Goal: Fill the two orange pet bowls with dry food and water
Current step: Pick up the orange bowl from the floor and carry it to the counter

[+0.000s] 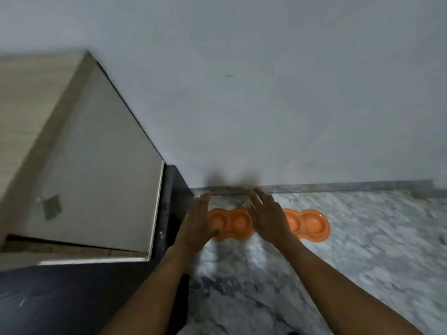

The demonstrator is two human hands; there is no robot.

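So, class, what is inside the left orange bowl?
Both wells of the left orange bowl look empty, no food visible; blur hides any water. The left hand covers its left rim.

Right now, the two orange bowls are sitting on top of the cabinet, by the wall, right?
No. In the head view the left orange bowl and the right orange bowl sit on the marble floor, by the wall, not on the cabinet.

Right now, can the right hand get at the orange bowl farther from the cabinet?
Probably yes: the right hand is open and overlaps the left end of that orange bowl in the view, with nothing visible between them.
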